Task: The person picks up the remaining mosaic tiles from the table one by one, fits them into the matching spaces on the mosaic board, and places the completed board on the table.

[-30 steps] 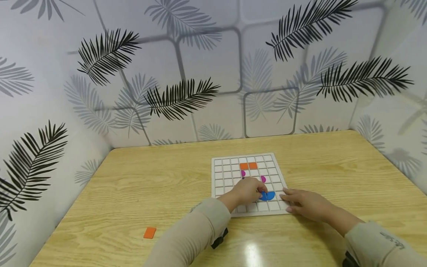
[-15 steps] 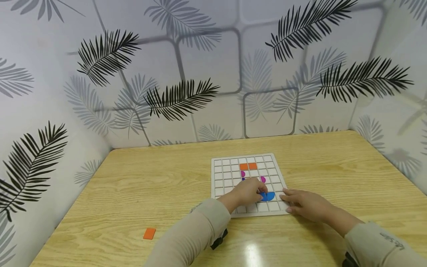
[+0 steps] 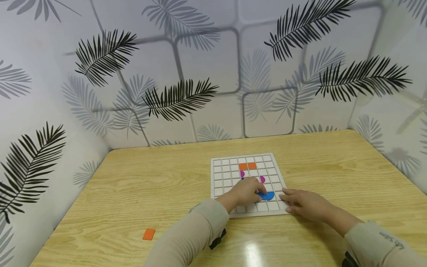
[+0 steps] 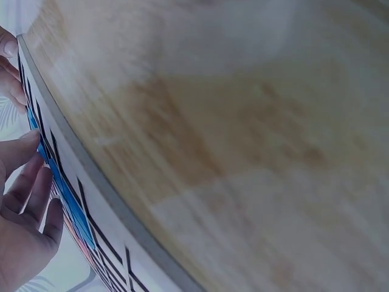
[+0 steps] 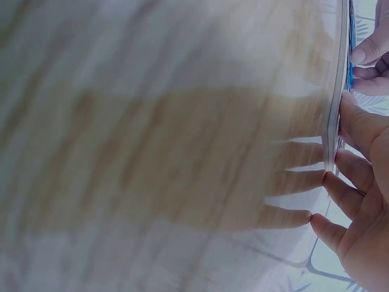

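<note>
A white gridded board lies on the table, printed with black lines. My left hand reaches over its lower middle, thumb and fingertips pinching a flat blue piece that sits on the board and is partly hidden by the fingers. Right beside it is a second blue piece with a curved lower edge. Two orange squares lie side by side near the board's top, with magenta half-round pieces lower down. At the board's right edge my right hand rests with loosely spread fingers, its fingertips touching the border.
One loose orange square lies on the wooden table at the front left. Behind the table stands a wall with a leaf pattern. A dark blue piece peeks out above my left hand.
</note>
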The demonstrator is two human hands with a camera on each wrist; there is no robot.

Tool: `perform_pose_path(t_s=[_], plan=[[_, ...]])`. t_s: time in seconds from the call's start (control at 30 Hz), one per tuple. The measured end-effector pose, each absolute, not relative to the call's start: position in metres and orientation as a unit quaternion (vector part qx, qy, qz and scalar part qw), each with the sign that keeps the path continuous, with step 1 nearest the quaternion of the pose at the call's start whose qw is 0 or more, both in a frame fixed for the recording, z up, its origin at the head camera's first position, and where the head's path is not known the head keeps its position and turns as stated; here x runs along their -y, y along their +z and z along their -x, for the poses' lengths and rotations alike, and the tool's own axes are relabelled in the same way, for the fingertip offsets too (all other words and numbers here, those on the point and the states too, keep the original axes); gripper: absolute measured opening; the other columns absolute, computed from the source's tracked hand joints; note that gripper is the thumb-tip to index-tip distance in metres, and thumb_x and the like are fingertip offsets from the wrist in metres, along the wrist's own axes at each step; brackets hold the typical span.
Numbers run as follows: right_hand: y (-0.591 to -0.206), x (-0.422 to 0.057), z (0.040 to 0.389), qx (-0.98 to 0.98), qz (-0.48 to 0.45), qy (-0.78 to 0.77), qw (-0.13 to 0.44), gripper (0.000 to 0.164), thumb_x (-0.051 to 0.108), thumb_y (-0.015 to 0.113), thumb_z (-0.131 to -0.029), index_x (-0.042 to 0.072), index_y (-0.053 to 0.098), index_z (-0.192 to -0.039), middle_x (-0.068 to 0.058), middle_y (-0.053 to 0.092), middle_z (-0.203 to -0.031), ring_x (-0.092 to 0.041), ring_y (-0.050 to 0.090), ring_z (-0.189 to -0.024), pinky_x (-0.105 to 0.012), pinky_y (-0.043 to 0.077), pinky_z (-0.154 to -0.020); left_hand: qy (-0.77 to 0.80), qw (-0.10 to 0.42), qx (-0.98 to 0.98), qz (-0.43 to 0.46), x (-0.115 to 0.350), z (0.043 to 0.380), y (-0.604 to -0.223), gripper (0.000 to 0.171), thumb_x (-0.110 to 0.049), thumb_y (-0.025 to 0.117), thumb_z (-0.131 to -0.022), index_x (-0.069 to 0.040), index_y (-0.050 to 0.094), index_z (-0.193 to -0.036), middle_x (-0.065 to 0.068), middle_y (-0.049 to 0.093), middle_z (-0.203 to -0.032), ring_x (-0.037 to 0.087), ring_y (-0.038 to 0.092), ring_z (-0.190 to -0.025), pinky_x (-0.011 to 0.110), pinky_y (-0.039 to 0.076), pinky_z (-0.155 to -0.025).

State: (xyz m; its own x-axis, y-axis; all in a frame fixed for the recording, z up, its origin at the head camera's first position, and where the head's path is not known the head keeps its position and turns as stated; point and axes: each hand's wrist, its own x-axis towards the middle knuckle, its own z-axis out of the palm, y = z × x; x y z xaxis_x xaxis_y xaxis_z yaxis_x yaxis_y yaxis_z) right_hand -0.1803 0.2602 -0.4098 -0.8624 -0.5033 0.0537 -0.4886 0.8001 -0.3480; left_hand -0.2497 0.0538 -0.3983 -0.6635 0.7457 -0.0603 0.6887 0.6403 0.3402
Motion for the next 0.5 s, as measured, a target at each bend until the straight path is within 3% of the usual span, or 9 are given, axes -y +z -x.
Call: perform_pose_path(t_s=[0.33,0.5], plan=[[-0.4101,-0.2607,0.1802,-0.948,0.266,-0.175,0.017,0.044,0.031,0.056,-0.082,0.003,0.055,-0.115,-0.017,0.046,-0.123,-0.037,0.042,-0.109,-0.047,0.034,-0.086,0.134,0.089,-0.897,-0.411,-0.0525,0.2505,-0.3986,0.016,-0.015,0.063,-0.079,-0.015,0.068,-0.094,-0.007,0.057,-0.090,0.003,0.051,-0.079,0.014,0.039,-0.069],[-0.4093,-0.2606,0.1799,-0.949,0.262,-0.175,0.015,0.043,0.031,0.056,-0.082,0.003,0.055,-0.115,-0.017,0.046,-0.123,-0.036,0.042,-0.110,-0.048,0.034,-0.086,0.123,0.077,-0.896,-0.420,-0.0525,0.2502,-0.3994,0.016,-0.015,0.062,-0.080,-0.015,0.068,-0.095,-0.007,0.058,-0.091,0.004,0.052,-0.085,0.014,0.038,-0.075]])
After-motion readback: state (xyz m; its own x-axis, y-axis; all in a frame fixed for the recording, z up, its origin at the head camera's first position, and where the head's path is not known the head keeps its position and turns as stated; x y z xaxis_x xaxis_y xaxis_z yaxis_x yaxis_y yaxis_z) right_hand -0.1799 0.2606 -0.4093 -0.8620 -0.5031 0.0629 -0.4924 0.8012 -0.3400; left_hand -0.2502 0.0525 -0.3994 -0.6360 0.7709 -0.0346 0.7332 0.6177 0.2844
